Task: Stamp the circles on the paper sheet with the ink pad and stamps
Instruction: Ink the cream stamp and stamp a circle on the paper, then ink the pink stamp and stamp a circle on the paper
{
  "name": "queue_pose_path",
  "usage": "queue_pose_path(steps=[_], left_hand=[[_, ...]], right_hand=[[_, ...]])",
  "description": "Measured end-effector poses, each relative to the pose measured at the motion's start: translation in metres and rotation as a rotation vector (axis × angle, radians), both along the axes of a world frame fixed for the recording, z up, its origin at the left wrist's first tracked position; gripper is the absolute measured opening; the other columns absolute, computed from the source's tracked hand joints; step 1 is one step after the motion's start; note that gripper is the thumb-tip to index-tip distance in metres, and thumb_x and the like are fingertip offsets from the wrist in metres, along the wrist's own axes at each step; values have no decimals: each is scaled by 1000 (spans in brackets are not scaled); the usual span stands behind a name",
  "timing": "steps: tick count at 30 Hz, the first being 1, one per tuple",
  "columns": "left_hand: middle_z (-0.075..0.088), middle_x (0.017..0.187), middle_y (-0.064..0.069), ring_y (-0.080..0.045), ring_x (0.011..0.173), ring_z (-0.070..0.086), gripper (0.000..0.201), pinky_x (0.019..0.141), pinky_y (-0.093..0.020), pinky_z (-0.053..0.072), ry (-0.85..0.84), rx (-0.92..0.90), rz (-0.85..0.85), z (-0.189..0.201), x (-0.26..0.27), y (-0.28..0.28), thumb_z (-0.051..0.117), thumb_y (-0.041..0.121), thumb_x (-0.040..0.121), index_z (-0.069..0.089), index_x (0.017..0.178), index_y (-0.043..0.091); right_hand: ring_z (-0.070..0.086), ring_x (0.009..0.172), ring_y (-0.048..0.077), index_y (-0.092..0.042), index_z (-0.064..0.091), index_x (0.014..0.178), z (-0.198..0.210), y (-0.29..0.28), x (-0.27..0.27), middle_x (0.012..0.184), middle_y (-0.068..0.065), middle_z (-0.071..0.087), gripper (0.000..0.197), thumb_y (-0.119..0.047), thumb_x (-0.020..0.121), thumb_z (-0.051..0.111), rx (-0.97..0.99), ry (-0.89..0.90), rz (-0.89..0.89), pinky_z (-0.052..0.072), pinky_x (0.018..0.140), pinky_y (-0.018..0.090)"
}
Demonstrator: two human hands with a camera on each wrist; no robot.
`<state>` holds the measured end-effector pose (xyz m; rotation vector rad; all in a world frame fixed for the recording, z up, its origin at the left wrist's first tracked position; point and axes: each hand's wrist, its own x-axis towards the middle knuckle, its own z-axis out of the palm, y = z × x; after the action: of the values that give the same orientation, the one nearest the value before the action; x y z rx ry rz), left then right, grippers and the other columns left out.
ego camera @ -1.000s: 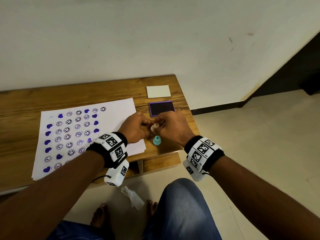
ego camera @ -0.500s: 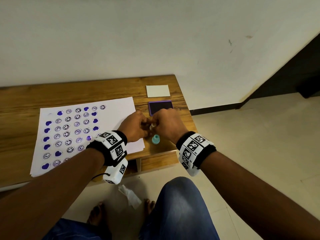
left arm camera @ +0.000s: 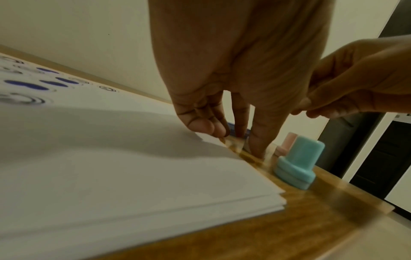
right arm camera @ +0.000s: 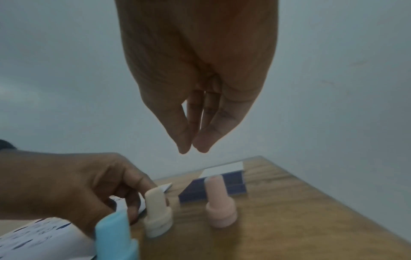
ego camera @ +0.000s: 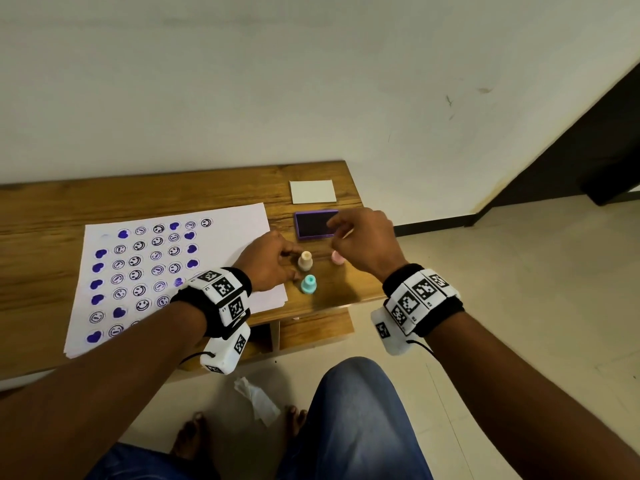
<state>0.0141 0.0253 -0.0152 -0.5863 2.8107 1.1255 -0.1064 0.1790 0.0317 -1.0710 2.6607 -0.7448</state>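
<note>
The table (ego camera: pixel 180 194) is wood with a visible grain and a low sheen that mirrors the stamps faintly. The sheet (ego camera: pixel 228 237) is smooth matt white paper, lying on a few more sheets. The teal stamp (ego camera: pixel 308 284), cream stamp (ego camera: pixel 305 260) and pink stamp (right arm camera: pixel 219 205) look like smooth matt plastic. The ink pad (ego camera: pixel 313 225) has a dark matt face in a purple plastic-looking rim. The white card (ego camera: pixel 312 191) looks matt.
</note>
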Motion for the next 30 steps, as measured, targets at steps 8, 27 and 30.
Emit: queue_pose_path(steps=[8,27,30], left_hand=[[58,112,-4,-19,104,56,44,88,-29,46,104,-42,88,11,14,3,75,15,76,66,119,17],[66,117,4,-5,101,63,52,77,-14,53,429,394,242,40,2,81,74,26,80,58,129,20],[70,112,5,-5,95,67,44,80,-20,56,445,427,294,43,1,85,73,26,81,63,124,20]], right_hand=[[60,93,10,-18,71,117,-11,20,-5,108,-1,72,36,-36,86,74,111,-59,-3,43,77,26],[72,76,11,-9,77,100,10,49,5,88,5,77,12,-8,90,69,-597,-627,-141,58,68,24],[72,79,15,-5,76,104,9,52,4,92,10,77,15,-8,91,68,-632,-705,-138,58,70,26]])
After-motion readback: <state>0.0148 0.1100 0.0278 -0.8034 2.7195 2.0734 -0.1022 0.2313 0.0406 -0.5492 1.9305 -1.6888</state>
